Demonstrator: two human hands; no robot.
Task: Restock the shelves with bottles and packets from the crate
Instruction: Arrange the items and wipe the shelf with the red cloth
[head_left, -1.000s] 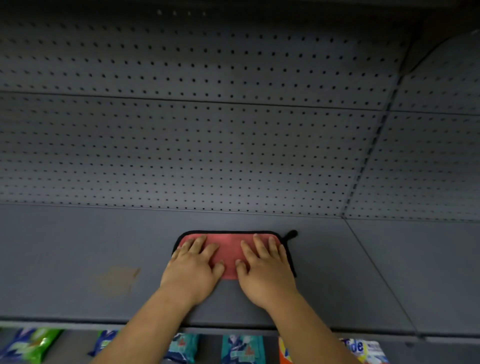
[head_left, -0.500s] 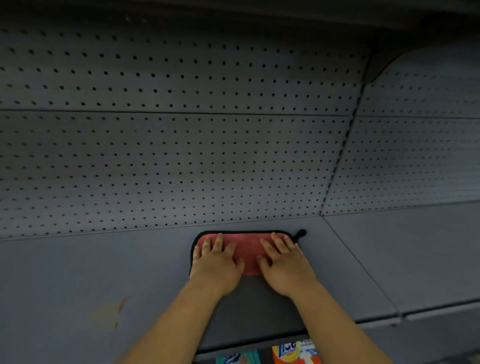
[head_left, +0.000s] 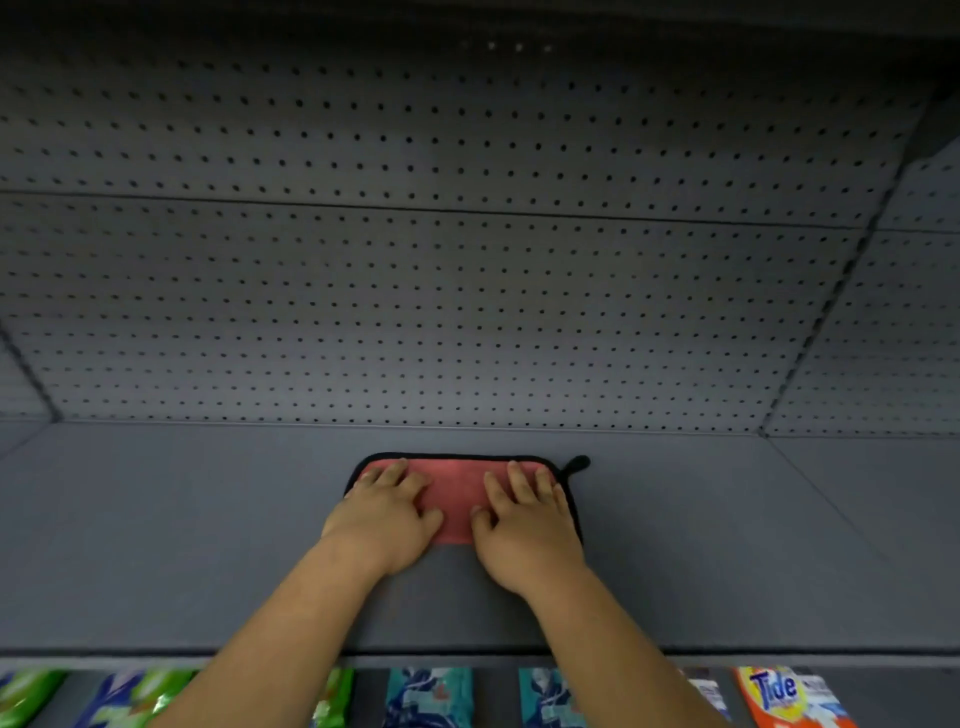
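Head view: your left hand (head_left: 387, 517) and right hand (head_left: 524, 530) lie flat, fingers straight, pressing a pink rectangular cloth with black edging (head_left: 457, 499) onto the grey metal shelf (head_left: 156, 545); nothing gripped; below your wrists, green, teal and orange detergent packets (head_left: 428, 696) line the lower shelf; crate unseen.

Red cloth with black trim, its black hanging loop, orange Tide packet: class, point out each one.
Red cloth with black trim (head_left: 457, 496), head view, bare middle between hands.
Black hanging loop (head_left: 577, 463), head view, loop end.
Orange Tide packet (head_left: 784, 696), head view, front label.
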